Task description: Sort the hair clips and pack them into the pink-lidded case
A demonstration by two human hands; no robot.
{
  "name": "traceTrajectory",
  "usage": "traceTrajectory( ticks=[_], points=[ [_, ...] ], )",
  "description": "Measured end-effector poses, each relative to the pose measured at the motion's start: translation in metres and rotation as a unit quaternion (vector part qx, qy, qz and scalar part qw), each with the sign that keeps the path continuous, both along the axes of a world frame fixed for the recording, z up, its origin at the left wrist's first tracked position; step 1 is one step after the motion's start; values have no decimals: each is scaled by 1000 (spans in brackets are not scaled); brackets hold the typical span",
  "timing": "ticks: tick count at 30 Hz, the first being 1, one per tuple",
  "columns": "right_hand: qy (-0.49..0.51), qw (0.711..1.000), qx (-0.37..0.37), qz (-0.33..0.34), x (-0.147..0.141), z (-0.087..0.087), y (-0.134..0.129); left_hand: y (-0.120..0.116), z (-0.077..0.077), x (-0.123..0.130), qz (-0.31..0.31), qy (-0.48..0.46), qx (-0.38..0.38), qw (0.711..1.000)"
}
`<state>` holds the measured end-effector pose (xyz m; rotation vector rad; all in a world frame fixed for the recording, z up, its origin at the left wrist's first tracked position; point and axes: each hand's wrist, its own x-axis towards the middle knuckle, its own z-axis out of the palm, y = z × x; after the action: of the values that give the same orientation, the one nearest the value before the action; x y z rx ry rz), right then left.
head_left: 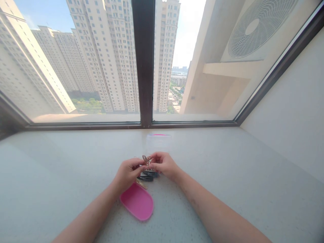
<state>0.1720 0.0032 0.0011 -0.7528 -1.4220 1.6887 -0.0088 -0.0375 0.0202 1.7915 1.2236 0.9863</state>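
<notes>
Left hand (128,172) and right hand (164,164) pinch brown loops (146,160), any lettering blurred.

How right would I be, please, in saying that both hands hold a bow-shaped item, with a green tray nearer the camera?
Only the colour is wrong: the head view shows the tray is pink, not green. The left hand and right hand do hold a bow-shaped item, with the tray nearer the camera.

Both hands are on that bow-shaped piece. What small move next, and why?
Probably raise the bow-shaped piece slightly, keeping both grips: the left hand and right hand pinch it at the fingertips, and dark items show close below it in the view, so it might snag.
</notes>
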Motion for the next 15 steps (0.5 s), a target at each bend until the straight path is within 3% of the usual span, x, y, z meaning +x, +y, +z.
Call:
traceTrajectory(
  ticks=[15],
  points=[
    [0,1000,20,-4,0,0,-1,-2,7,1,-20,-5,-4,1000]
  ],
)
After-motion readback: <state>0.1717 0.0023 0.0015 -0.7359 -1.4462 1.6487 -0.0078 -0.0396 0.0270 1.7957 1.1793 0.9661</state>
